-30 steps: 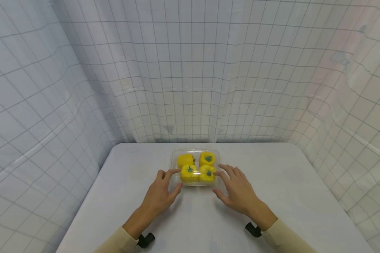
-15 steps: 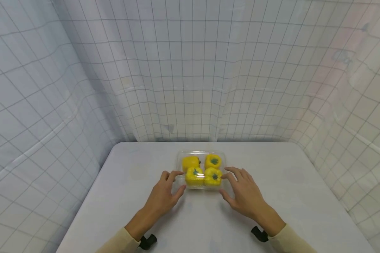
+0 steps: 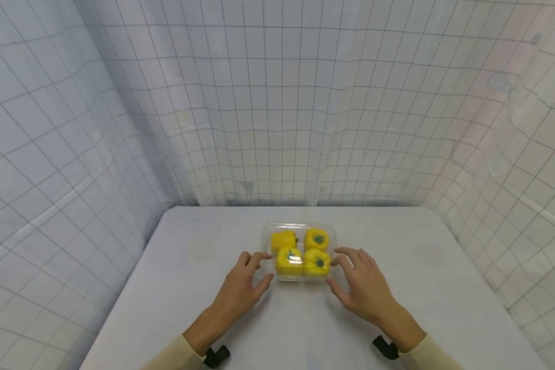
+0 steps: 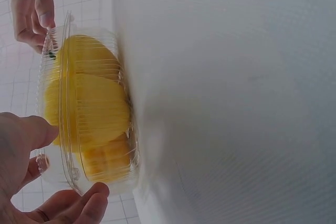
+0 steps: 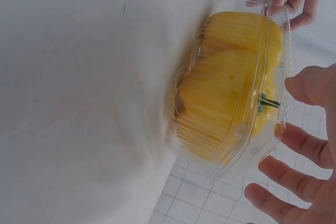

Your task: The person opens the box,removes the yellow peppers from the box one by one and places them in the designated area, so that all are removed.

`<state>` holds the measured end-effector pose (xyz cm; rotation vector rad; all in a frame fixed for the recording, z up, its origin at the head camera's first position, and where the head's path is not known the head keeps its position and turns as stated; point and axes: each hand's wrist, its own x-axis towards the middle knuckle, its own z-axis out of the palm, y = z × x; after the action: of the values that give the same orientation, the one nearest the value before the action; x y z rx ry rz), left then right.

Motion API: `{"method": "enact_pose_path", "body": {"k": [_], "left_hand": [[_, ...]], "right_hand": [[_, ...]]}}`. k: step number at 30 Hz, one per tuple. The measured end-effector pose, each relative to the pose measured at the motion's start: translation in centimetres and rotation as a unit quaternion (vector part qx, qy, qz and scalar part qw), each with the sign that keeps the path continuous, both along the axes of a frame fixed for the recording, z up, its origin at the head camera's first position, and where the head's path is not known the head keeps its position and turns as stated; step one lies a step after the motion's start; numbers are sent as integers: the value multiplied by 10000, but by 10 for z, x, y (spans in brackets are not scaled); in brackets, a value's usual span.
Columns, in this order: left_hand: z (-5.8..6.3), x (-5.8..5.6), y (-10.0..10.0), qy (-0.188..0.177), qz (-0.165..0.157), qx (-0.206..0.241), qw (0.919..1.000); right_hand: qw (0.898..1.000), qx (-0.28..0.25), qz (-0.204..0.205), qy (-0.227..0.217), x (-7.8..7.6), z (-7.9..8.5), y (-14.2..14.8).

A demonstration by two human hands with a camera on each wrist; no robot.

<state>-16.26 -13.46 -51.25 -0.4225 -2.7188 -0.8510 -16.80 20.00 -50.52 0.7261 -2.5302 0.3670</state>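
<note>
A clear plastic clamshell box [image 3: 289,279], its lid down, holds several yellow bell peppers [image 3: 316,262] with green stems, two rows deep. My left hand [image 3: 240,288] is at the box's left end; in the left wrist view its thumb overlaps the ribbed lid and other fingertips reach the end wall beside the rim. At the opposite end, my right hand [image 3: 365,285] has its fingers spread and gently bent, fingertips right at the side of the lid. A green stem [image 5: 269,102] shows through the plastic in the right wrist view. Neither hand wraps round the box.
The box stands on a white-covered table [image 3: 194,246], toward the back. White grid-patterned curtains [image 3: 277,128] close off the back and both sides. Black fittings [image 3: 216,356] sit at both wrists by the cream sleeves [image 3: 173,354].
The box of peppers has slid right and somewhat nearer to me. Both hands have moved along with it, staying at its two ends with fingers much as before.
</note>
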Motion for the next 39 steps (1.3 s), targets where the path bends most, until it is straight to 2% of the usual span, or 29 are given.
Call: {"method": "enact_pose_path", "body": {"k": [8, 21, 39], "left_hand": [[1, 3, 3, 54, -158, 44, 9999], [4, 13, 12, 15, -393, 99, 9992], [5, 22, 17, 63, -506, 237, 9984]], "right_hand": [[9997, -136, 72, 179, 3, -1, 7], [9971, -624, 442, -4, 7, -2, 22], [9958, -687, 521, 296, 7, -5, 33]]}}
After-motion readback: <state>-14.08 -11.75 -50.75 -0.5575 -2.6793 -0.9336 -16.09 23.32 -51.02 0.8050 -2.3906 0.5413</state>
